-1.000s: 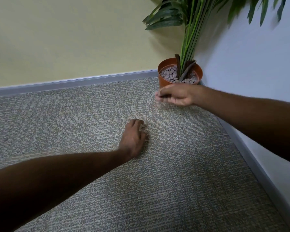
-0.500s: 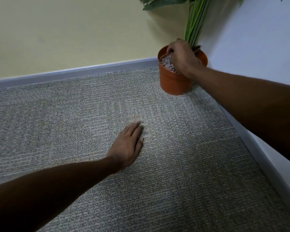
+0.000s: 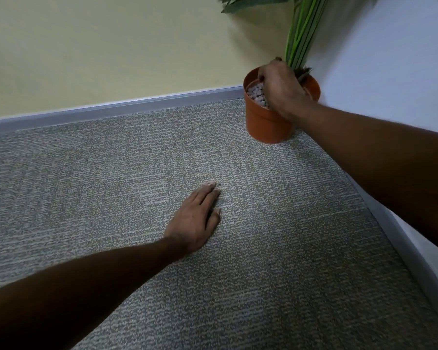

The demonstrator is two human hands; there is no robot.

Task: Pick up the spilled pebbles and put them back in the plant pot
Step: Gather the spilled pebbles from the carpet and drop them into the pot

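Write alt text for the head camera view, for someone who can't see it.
A person's right hand reaches into an orange pot of pebbles in a room corner, by green plant stems. The left hand lies flat on grey carpet, fingers extended.

One plant pot; two hands, left hand and right hand.

Grey-beige carpeted floor carried the orange plant pot in the corner; the left hand lay flat on it.
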